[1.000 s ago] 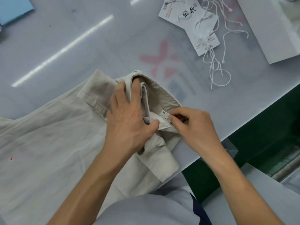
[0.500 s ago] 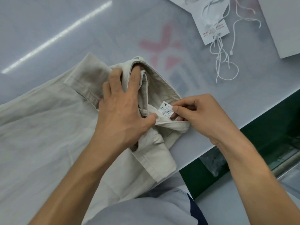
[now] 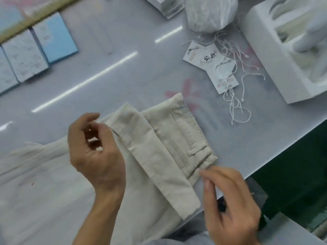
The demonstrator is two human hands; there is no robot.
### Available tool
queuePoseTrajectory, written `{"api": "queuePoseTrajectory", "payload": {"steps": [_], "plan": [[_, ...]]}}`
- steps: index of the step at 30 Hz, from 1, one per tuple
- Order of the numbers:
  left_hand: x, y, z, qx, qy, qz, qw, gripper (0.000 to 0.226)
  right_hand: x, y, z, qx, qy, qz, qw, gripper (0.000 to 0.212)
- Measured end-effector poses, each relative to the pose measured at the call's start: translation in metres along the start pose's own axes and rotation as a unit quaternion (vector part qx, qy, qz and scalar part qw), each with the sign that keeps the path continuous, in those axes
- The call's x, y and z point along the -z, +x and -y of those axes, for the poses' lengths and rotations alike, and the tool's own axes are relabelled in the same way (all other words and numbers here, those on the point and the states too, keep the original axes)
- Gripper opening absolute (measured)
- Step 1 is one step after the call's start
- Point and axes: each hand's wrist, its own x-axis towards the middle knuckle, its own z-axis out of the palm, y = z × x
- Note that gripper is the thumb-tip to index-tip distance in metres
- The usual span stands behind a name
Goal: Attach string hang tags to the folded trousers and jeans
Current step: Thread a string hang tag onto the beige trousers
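Note:
Beige trousers [image 3: 159, 156] lie on the white table [image 3: 123, 71], the waistband end folded flat and a belt loop [image 3: 198, 152] facing up. My left hand [image 3: 95, 154] hovers just left of the waistband with loosely curled fingers and nothing in it. Low on the right, my right hand [image 3: 230, 200] is blurred, its fingertips at the waistband's near corner and not gripping it. White hang tags [image 3: 210, 62] with looped white strings [image 3: 237, 106] lie beyond the trousers to the right, out of both hands' reach.
A clear bag of strings [image 3: 210, 13] and a white foam tray [image 3: 270, 68] stand at the back right. Blue and white booklets [image 3: 35, 50] lie at the back left. The table's edge [image 3: 283, 152] runs diagonally on the right, with a dark green drop beyond.
Both hands have let go of the waistband and its size label. The waistband now lies shut and flat. My left hand lifted away to the left, my right hand dropped toward me.

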Motion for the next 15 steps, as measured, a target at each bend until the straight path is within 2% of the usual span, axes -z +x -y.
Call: {"api": "queuePoseTrajectory", "payload": {"steps": [1,2,3,4,6,7,8,10,11,12,15], "plan": [[0.004,-0.004,0.009,0.099,0.011,-0.040,0.994,0.020,-0.008,-0.013,0.012,-0.012,0.021,0.027,0.999,0.025],[0.006,-0.009,0.018,0.212,0.013,-0.031,0.977,0.016,-0.019,-0.020,0.025,-0.046,0.044,0.070,0.995,0.043],[0.006,-0.014,0.025,0.292,0.028,0.011,0.956,0.012,-0.029,-0.029,0.030,-0.070,0.044,0.115,0.990,0.056],[0.005,-0.019,0.029,0.305,0.060,0.079,0.947,0.010,-0.039,-0.035,0.028,-0.053,0.022,0.148,0.987,0.056],[-0.004,-0.029,0.022,0.251,0.084,0.200,0.943,0.009,-0.051,-0.043,0.013,0.073,-0.108,0.208,0.969,0.030],[-0.012,-0.031,0.013,0.234,0.046,0.247,0.939,0.005,-0.051,-0.042,0.003,0.092,-0.164,0.221,0.957,0.036],[-0.020,-0.032,0.002,0.229,-0.026,0.287,0.930,0.004,-0.048,-0.043,-0.010,0.070,-0.183,0.218,0.956,0.042],[-0.039,-0.032,-0.015,0.246,-0.176,0.365,0.881,0.015,-0.042,-0.037,-0.029,-0.010,-0.205,0.149,0.967,0.045],[-0.049,-0.033,-0.021,0.248,-0.212,0.401,0.856,0.019,-0.036,-0.030,-0.039,-0.061,-0.210,0.122,0.968,0.043],[-0.058,-0.035,-0.025,0.237,-0.218,0.426,0.846,0.020,-0.031,-0.022,-0.050,-0.108,-0.216,0.099,0.965,0.040],[-0.069,-0.043,-0.016,0.128,-0.123,0.431,0.885,0.026,-0.009,0.005,-0.081,-0.234,-0.195,0.046,0.951,0.038]]}}
